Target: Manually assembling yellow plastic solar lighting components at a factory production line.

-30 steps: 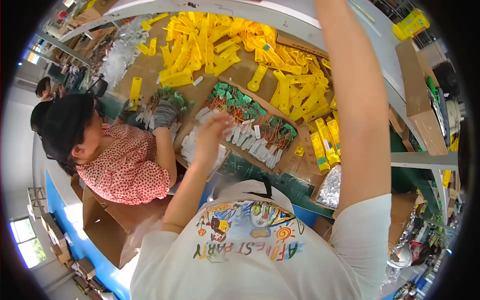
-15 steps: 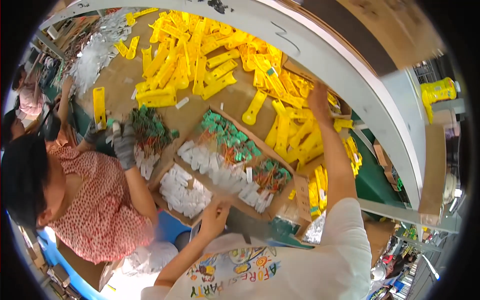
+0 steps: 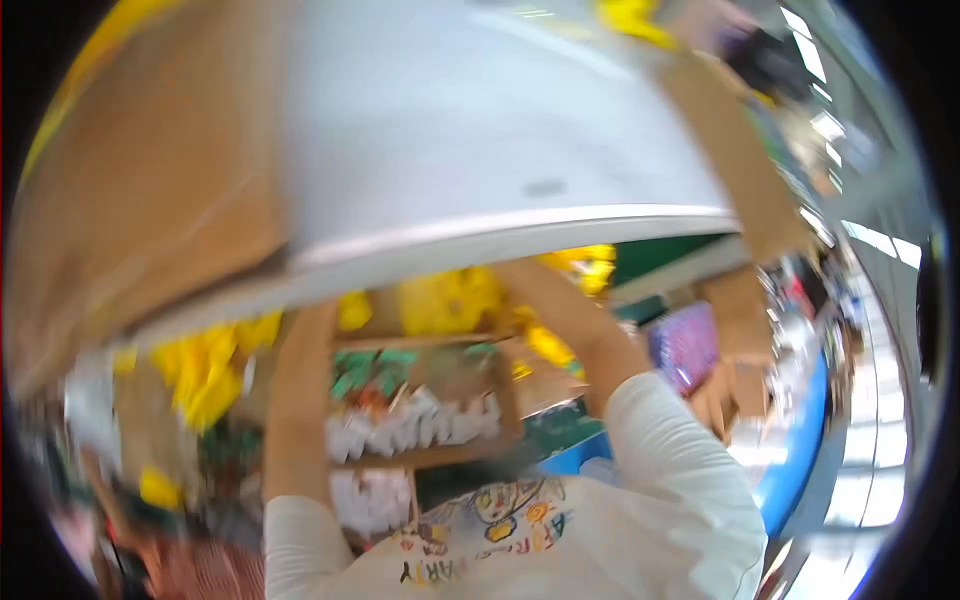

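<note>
My left forearm (image 3: 298,410) reaches forward, and its hand is hidden behind the white shelf edge (image 3: 500,228). My right forearm (image 3: 570,315) also runs up under that edge, and the right hand cannot be seen. Between my arms lies a heap of yellow plastic parts (image 3: 450,300), close to where the right forearm disappears. Nearer to me stands a cardboard tray (image 3: 509,400) of green-ended wired pieces (image 3: 370,372) and white plastic pieces (image 3: 425,422). What either hand holds is not shown, and the picture is smeared by motion.
The shelf and a large cardboard box (image 3: 150,180) cover the upper view. More yellow parts (image 3: 210,365) lie on the left. At the lower left a co-worker's patterned sleeve (image 3: 200,565) shows. A purple bag (image 3: 685,345) and cardboard boxes (image 3: 745,320) stand on the right.
The view has swung right and the shelf now fills its upper part. My left hand has left the tray's near edge and gone forward behind the shelf; the right hand is now hidden too.
</note>
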The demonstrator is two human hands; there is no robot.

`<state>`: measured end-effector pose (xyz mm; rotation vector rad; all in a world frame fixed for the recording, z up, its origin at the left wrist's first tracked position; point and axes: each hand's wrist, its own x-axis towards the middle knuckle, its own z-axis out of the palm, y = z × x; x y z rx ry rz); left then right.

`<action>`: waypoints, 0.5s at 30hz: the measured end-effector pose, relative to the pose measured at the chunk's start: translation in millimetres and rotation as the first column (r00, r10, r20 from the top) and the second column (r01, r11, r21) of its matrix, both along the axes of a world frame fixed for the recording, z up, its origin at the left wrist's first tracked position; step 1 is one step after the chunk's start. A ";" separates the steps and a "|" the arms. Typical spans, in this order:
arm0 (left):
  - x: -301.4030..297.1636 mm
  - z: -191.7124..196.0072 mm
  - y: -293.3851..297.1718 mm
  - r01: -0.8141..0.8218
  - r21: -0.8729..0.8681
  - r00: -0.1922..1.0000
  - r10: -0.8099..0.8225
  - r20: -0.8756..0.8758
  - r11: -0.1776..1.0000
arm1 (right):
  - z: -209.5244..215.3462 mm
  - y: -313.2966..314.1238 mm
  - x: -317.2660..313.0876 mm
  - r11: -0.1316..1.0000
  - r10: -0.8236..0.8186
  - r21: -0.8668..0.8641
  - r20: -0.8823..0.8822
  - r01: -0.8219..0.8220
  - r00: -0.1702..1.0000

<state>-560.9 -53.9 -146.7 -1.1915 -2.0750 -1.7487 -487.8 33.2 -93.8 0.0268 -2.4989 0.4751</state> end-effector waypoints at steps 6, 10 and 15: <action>-48.2 -20.5 -9.9 0.234 -0.042 0.903 -0.233 -0.360 0.971 | 133.6 77.3 118.6 0.979 0.037 0.202 -0.070 -0.023 0.997; -47.9 -6.6 -13.3 0.027 -0.070 0.799 -0.063 -0.598 0.997 | 140.8 82.4 147.2 0.934 0.017 0.345 0.222 -0.094 0.975; 60.3 25.6 -138.7 -0.575 -0.658 0.684 0.728 -0.059 0.487 | 84.8 39.3 130.1 0.966 0.057 0.224 0.300 -0.129 0.952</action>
